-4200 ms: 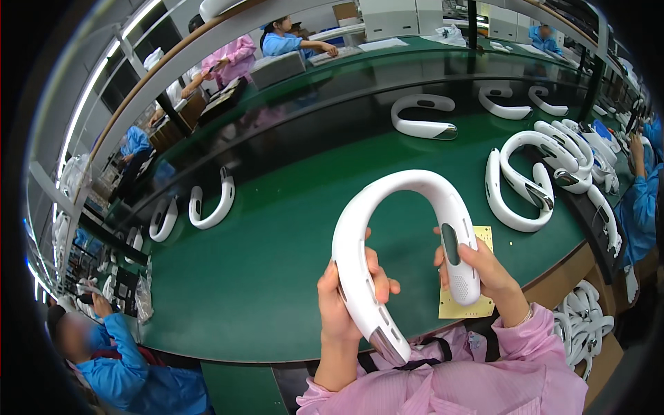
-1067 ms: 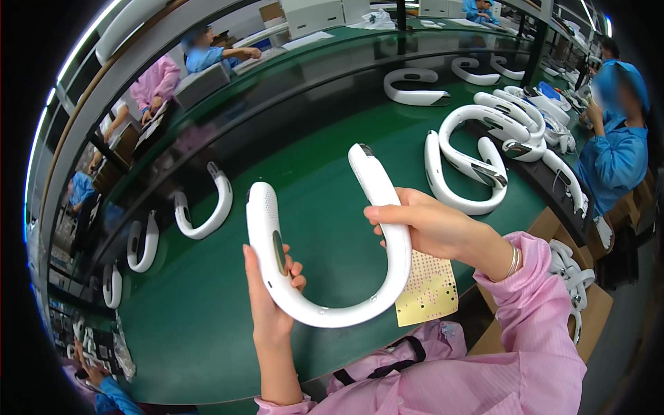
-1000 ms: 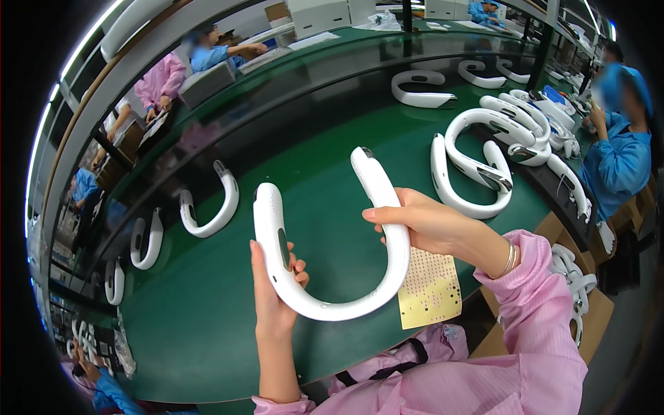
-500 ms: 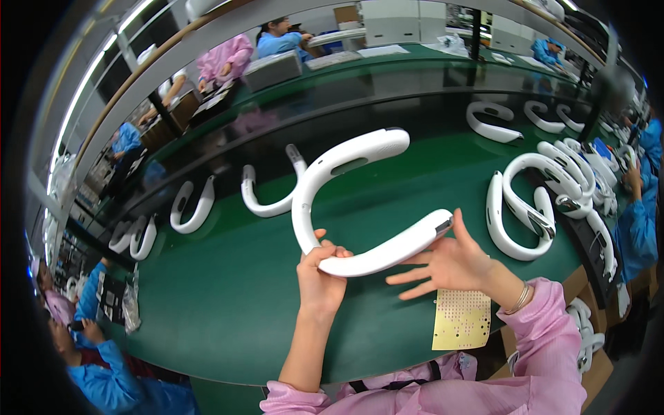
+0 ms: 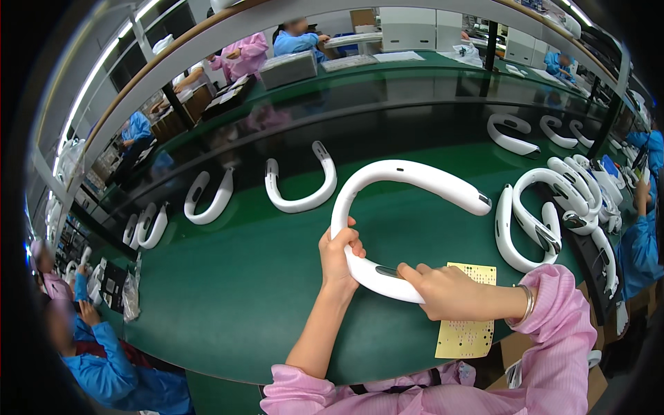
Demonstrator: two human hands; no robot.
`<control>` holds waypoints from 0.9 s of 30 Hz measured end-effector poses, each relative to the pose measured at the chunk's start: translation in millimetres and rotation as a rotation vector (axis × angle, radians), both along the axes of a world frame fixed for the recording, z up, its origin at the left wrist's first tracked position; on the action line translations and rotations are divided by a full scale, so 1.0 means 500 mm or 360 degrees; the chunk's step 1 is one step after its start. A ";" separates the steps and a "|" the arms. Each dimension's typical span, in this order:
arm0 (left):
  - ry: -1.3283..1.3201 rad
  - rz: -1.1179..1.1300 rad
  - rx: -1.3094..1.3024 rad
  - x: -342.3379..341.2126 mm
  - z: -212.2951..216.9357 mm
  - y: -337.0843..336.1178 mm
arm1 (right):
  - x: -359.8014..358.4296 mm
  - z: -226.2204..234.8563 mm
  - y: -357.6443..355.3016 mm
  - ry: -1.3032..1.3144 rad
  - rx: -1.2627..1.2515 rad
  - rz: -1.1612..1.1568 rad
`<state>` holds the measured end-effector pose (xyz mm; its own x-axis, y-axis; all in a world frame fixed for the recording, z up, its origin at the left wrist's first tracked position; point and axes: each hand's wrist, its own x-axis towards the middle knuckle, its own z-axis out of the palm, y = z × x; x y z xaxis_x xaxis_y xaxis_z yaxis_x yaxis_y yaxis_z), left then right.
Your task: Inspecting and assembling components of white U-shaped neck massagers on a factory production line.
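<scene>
A white U-shaped neckband device [image 5: 360,181] is held up over the green bench, its curve toward the left. My left hand [image 5: 341,254] wraps round the curve at its lower left. On the lower arm, my right hand [image 5: 446,293] grips the end, with the thumb beside a dark oval inset; the fingers cover the tip. The upper arm reaches right and ends in a dark, glossy tip. Below my right wrist a yellow sheet [image 5: 465,339] with rows of small marks lies at the bench edge, partly covered by my forearm.
More neckbands [image 5: 304,204] stand in a row along the far side. A pile of them [image 5: 529,259] lies at right, by a dark strip [image 5: 588,266]. Uprights and a rail [image 5: 173,45] frame the bench. Co-workers in blue [image 5: 131,373] and pink sit around; cardboard boxes are at lower right.
My right hand, spread open beside the lower tip before, has closed on that arm. The neckband has turned in my left hand, and its upper arm now points right and down. The view has shifted slightly.
</scene>
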<state>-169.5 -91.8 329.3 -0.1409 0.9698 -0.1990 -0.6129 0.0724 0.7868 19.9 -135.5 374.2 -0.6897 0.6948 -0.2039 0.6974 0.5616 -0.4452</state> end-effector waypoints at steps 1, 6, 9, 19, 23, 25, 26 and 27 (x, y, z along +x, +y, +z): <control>0.0006 -0.0005 0.0035 0.002 0.003 0.010 | -0.001 -0.001 0.005 0.0001 0.0049 -0.0022; 0.0090 0.0021 -0.0010 -0.006 0.004 0.052 | -0.002 -0.021 0.062 0.0025 0.0146 -0.0032; 0.0224 -0.0120 -0.0008 -0.031 -0.025 0.114 | 0.020 -0.067 0.188 0.0376 0.0023 0.0015; 0.3221 -0.0169 0.0617 -0.276 -0.144 0.243 | 0.138 -0.148 0.458 0.0224 0.1317 -0.0461; 0.2509 -0.0152 0.1003 -0.238 -0.062 0.243 | 0.076 -0.116 0.356 0.0442 0.1069 -0.0208; 0.1980 -0.0402 0.0960 -0.198 0.025 0.216 | 0.089 -0.081 0.299 0.0691 0.0907 -0.0246; 0.1835 -0.0482 0.1062 -0.197 0.057 0.196 | 0.092 -0.053 0.272 0.0765 0.0927 -0.0269; 0.1627 -0.0571 0.1132 -0.207 0.093 0.152 | 0.077 -0.013 0.239 0.0885 0.0938 -0.0251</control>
